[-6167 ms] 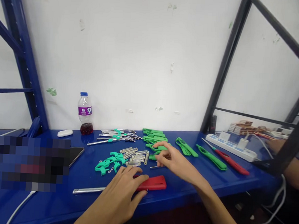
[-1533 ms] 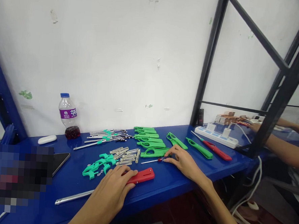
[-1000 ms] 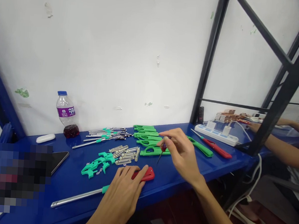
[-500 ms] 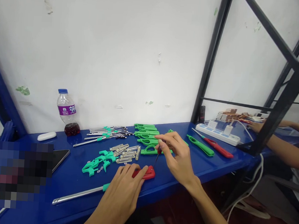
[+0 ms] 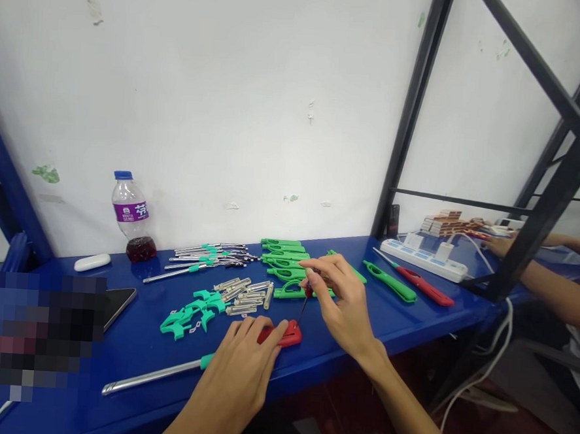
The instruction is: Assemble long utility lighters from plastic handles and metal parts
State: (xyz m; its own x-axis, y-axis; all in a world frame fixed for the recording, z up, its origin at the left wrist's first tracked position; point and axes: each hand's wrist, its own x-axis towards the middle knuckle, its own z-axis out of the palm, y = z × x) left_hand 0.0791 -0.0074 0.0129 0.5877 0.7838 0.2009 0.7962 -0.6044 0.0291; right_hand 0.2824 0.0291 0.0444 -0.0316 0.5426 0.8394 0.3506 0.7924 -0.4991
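Observation:
My left hand [image 5: 245,355] is closed over a red lighter body [image 5: 291,334] near the table's front edge, pressing it down. A silver tube [image 5: 155,376] with a teal collar extends left from under that hand. In my right hand [image 5: 341,299] a small screwdriver [image 5: 305,307] is pinched upright, its tip at the red body's right end. Behind the hands lie several green lighter shells [image 5: 287,264]. Metal cylinders [image 5: 250,298], teal triggers [image 5: 178,323] and thin tubes with wires [image 5: 209,258] are spread to their left.
A bottle [image 5: 135,220] and a white case [image 5: 92,262] stand near the wall, with a dark tablet [image 5: 117,305] at left. To the right are a green shell [image 5: 389,282], a red lighter [image 5: 426,286], a power strip [image 5: 422,260], a metal frame [image 5: 562,175] and another person's arm [image 5: 551,292].
The screwdriver in my right hand has moved slightly lower and left, its tip closer to the red body. My left hand stays in place.

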